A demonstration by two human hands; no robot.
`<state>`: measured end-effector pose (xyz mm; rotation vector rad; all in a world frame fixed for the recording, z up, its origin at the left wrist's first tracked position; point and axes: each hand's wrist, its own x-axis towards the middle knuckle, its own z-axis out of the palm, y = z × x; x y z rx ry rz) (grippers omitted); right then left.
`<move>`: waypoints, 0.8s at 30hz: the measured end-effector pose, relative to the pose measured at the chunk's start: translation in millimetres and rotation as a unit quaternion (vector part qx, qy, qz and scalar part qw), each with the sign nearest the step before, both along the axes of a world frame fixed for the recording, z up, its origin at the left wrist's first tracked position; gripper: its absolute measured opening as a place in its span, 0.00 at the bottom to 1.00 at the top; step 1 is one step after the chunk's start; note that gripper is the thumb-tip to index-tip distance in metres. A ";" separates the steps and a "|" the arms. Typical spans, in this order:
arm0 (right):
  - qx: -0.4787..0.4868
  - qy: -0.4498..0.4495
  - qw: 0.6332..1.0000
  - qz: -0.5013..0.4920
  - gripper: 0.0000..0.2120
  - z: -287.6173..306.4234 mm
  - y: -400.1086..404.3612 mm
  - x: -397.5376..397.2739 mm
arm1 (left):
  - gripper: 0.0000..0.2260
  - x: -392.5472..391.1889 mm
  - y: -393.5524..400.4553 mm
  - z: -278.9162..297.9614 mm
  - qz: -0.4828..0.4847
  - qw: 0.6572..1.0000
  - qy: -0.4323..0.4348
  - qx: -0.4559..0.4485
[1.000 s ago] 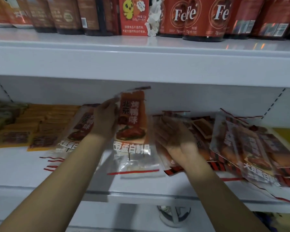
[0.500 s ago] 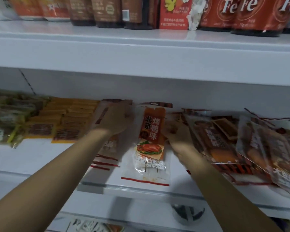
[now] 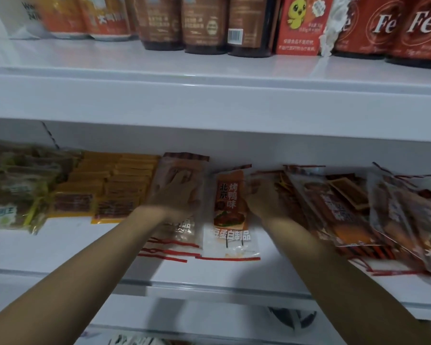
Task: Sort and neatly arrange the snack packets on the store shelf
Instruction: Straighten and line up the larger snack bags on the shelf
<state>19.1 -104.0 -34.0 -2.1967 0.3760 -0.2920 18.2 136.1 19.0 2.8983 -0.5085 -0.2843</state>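
Left hand point(image 3: 177, 195): flat on a stack of see-through packets point(image 3: 182, 220), fingers straight and spread, pressing down.
Right hand point(image 3: 264, 197): blurry; fingers at the right edge of the orange duck packet point(image 3: 230, 210); cannot tell if curled round it.
Orange duck packet: lying flat on the lower shelf point(image 3: 60, 247), between both hands, just beside the stack.
Hidden: top of the stack under the left hand; loose packets point(image 3: 346, 207) on the right partly behind the right arm, cut off at the edge.
Shapes: thin, shiny plastic, long rectangles with red strips at the ends.
Left side: flat yellow packets point(image 3: 105, 190) in rows; green packets point(image 3: 13, 185), smeared.
Upper shelf point(image 3: 209, 100): white, smooth; brown pouches point(image 3: 204, 23) and red pouches point(image 3: 396, 26), tops cut off.
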 end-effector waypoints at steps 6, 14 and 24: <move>-0.014 -0.014 0.999 -0.034 0.15 -14.5 19.0 9.9 | 0.30 -4.0 1.5 -3.7 0.010 0.999 -0.047 -0.005; -0.332 -0.029 0.943 -0.001 0.22 8.3 -18.1 -26.2 | 0.31 -0.8 3.2 -5.9 -0.001 0.998 -0.066 -0.001; -0.385 0.224 0.894 -0.038 0.28 27.3 -66.6 -67.3 | 0.14 -4.0 -75.5 -3.3 -0.116 0.979 -0.051 -0.159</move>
